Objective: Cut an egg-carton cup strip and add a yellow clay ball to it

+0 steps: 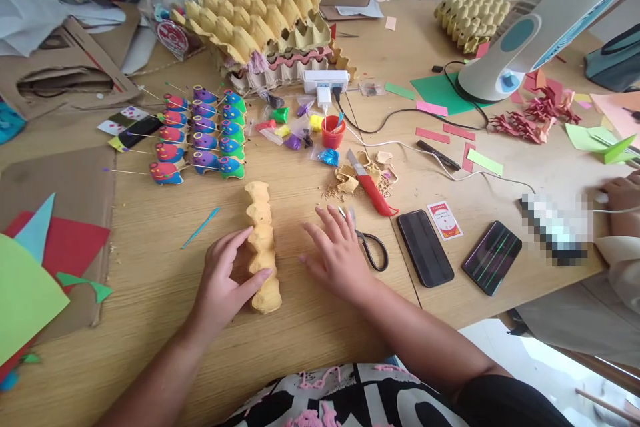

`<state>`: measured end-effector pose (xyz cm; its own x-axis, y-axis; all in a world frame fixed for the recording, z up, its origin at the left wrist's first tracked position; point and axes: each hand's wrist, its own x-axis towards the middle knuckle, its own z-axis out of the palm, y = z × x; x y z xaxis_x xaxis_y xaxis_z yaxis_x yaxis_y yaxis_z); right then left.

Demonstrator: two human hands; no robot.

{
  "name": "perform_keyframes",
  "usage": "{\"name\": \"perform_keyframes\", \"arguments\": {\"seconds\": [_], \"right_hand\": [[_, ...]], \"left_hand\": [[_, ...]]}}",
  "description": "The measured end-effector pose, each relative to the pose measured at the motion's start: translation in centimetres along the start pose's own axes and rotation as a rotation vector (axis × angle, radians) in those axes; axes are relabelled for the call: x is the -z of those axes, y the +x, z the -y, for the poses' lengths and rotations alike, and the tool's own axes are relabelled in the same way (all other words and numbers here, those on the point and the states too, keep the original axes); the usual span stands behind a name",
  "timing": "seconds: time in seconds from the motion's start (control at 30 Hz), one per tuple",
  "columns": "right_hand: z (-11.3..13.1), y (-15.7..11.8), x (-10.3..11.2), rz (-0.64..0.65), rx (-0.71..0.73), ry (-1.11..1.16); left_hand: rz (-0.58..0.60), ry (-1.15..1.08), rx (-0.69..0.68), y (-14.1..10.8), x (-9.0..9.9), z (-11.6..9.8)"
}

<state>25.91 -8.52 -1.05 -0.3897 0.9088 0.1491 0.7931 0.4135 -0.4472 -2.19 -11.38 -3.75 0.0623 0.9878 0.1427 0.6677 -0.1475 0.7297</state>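
Observation:
A yellow egg-carton strip [260, 240], cut to one row of bumps, lies lengthwise on the table before me. My left hand [223, 273] holds it from the left, the thumb over its lower part and the index finger at its side. Right of the strip, my right hand [337, 250] is open with fingers spread and nothing in them. It partly covers the scissors [375, 253], whose dark handle shows beside it. Left of the strip lies a thin blue stick [200, 228]. Beyond my right hand, a red-handled knife [373, 190] rests by torn carton scraps [347, 180].
Painted carton caterpillars [204, 140] stand in rows at the back left, with thin sticks poking out. Stacked egg trays [260, 20], a power strip [326, 80] with cables and a white lamp-like device [530, 33] stand behind. Two phones [425, 248] lie right; another person's hand [623, 193] is at the far right.

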Motion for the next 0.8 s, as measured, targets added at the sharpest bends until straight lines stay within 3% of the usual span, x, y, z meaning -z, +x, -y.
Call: {"name": "perform_keyframes", "arguments": {"seconds": [0.27,0.8], "right_hand": [[-0.2,0.6,-0.7,0.102,-0.016,-0.047],[-0.2,1.2,-0.5,0.083,-0.015,-0.03]], "left_hand": [[0.0,-0.005,-0.015,0.3,0.1,0.0],[-0.033,-0.027,-0.017,1.1,-0.3,-0.1]]}}
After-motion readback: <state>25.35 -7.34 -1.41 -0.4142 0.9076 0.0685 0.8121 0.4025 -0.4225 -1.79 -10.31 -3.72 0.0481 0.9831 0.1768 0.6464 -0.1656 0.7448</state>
